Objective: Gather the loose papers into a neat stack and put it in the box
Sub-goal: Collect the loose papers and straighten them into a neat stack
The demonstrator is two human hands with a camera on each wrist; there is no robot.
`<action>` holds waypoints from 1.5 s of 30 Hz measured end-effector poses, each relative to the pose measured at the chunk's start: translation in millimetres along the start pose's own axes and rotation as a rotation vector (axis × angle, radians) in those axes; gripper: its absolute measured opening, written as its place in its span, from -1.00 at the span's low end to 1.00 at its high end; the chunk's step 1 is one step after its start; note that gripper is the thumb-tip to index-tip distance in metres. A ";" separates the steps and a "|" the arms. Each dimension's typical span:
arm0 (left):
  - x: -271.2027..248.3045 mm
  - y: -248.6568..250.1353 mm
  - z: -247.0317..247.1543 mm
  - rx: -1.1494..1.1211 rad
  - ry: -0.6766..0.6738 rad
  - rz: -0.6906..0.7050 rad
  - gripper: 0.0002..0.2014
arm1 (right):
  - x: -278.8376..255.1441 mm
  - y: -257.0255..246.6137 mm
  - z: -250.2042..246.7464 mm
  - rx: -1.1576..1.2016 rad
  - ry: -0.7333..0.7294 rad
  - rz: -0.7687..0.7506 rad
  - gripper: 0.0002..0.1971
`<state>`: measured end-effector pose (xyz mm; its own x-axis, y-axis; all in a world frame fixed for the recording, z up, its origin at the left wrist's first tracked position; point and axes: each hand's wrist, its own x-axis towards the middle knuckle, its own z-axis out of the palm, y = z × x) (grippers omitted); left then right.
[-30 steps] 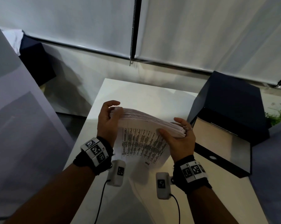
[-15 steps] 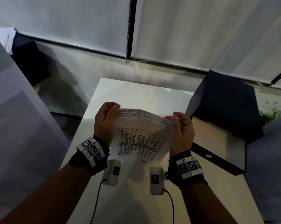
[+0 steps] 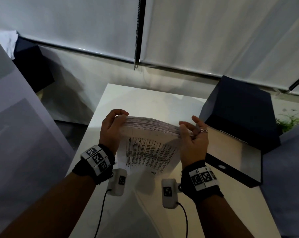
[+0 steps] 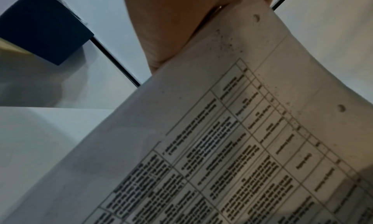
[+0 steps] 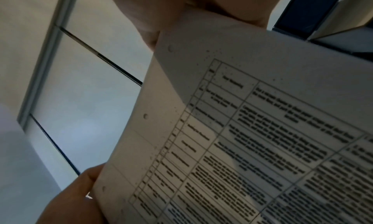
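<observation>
A thick stack of printed papers (image 3: 150,143) stands tilted on its lower edge on the white table (image 3: 145,98), its near sheet covered in table text. My left hand (image 3: 110,127) grips the stack's left end, fingers curled over the top edge. My right hand (image 3: 193,134) holds the right end, thumb on the near face, fingers loosely spread behind. Both wrist views show the stack's printed near sheet (image 4: 232,139) (image 5: 252,131) close up. The dark blue box (image 3: 234,152) lies open just right of the right hand, lid raised, pale floor showing.
A second dark box (image 3: 33,66) with white paper in it sits at the far left, off the table. White roller blinds (image 3: 214,35) hang behind. A small green plant (image 3: 288,121) is at the far right, and a grey panel (image 3: 16,126) at the left.
The right hand has slid in along the stack's right end and its fingers have loosened and spread. The stack's top edges look more even. The left hand keeps its grip.
</observation>
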<state>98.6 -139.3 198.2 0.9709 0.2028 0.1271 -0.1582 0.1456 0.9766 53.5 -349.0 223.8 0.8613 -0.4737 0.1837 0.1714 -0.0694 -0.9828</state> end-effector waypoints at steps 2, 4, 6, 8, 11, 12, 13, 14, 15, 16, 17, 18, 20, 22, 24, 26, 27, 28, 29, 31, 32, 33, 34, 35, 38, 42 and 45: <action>0.9 -0.3 -0.2 -0.014 -0.020 -0.013 -0.83 | 1.5 -0.7 0.5 0.023 0.011 0.001 -0.70; 2.4 -0.6 -1.3 -0.030 -0.043 -0.032 -0.84 | 2.8 -1.4 1.3 0.048 0.011 0.012 -0.70; 3.9 -0.2 -0.8 -0.033 -0.061 -0.042 -0.83 | 3.7 -1.7 2.1 0.029 -0.012 0.027 -0.69; 5.4 0.2 0.1 -0.043 -0.064 -0.051 -0.82 | 4.0 -1.5 1.7 0.024 0.011 0.035 -0.68; 7.0 0.8 -0.2 -0.054 -0.065 -0.055 -0.80 | 2.4 -0.7 3.9 0.040 0.021 0.038 -0.72; 7.3 0.9 -0.6 -0.053 -0.066 -0.056 -0.79 | 1.1 0.1 4.7 0.022 0.014 0.033 -0.73; 6.8 1.4 -1.0 -0.049 -0.066 -0.057 -0.78 | 0.3 1.3 5.0 0.003 0.016 0.030 -0.73; 6.3 1.6 -1.0 -0.047 -0.063 -0.058 -0.77 | -0.1 2.7 4.3 0.000 0.028 0.030 -0.74; 5.8 2.0 -1.1 -0.050 -0.054 -0.064 -0.78 | -0.6 2.8 3.6 0.028 0.035 0.032 -0.76; 6.1 2.3 -1.1 -0.059 -0.043 -0.073 -0.78 | -0.8 3.6 2.3 0.067 0.017 0.042 -0.77; 6.5 2.5 -1.6 -0.071 -0.033 -0.079 -0.79 | -1.2 4.5 1.0 0.079 -0.021 0.046 -0.70; 6.7 3.1 -1.7 -0.082 -0.029 -0.080 -0.80 | -2.3 4.4 0.0 0.054 -0.069 0.041 -0.57; 6.0 1.6 -4.6 -0.084 -0.053 -0.071 -0.80 | -5.7 5.0 -2.3 -0.018 -0.148 0.013 -0.35; 3.2 -1.1 -10.9 -0.046 -0.153 -0.026 -0.69 | -6.3 6.9 -5.7 -0.026 -0.145 0.009 -0.26; 0.0 0.0 -15.7 0.011 -0.237 0.016 -0.54 | -4.3 8.2 -8.3 0.006 -0.127 0.011 -0.28; 0.5 1.4 -14.6 0.048 -0.206 0.031 -0.56 | -1.3 7.5 -6.9 0.009 -0.105 0.009 -0.43; 1.8 1.4 -12.9 0.061 -0.163 0.036 -0.62 | 0.0 6.8 -4.6 0.003 -0.094 0.003 -0.52; 3.5 1.8 -10.5 0.070 -0.117 0.041 -0.67 | 1.2 6.2 -1.9 0.000 -0.088 -0.001 -0.61; 4.8 1.9 -8.2 0.070 -0.075 0.042 -0.72 | 2.4 6.7 0.4 -0.003 -0.084 -0.002 -0.67; 5.6 1.9 -4.3 0.022 -0.020 0.009 -0.81 | 2.9 7.1 2.4 -0.011 -0.061 -0.012 -0.73; 5.5 2.6 -3.5 -0.014 -0.003 -0.017 -0.85 | 2.5 6.7 2.6 -0.009 -0.047 -0.016 -0.74; 5.6 2.9 -3.6 -0.037 0.012 -0.040 -0.87 | 0.9 6.3 2.1 -0.004 -0.047 -0.014 -0.74; 5.9 3.1 -4.2 -0.046 0.027 -0.054 -0.86 | -1.2 6.3 1.8 -0.005 -0.066 -0.009 -0.69; 6.4 2.5 -4.9 -0.053 0.039 -0.066 -0.84 | -3.6 7.3 1.1 -0.017 -0.098 -0.004 -0.60; 8.4 2.4 -6.9 -0.109 0.090 -0.105 -0.79 | -10.6 13.3 -0.3 -0.046 -0.170 0.028 -0.31; 9.1 3.4 -6.6 -0.105 0.069 -0.124 -0.81 | -13.9 16.9 -0.3 -0.028 -0.149 0.084 -0.26; 7.3 4.3 -4.3 -0.032 0.035 -0.090 -0.90 | -13.6 14.5 -1.2 -0.035 -0.164 0.064 -0.31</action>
<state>104.2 -133.0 202.6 0.9747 0.2210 0.0325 -0.0770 0.1957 0.9776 43.8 -344.6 207.1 0.9371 -0.3283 0.1188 0.0992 -0.0759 -0.9922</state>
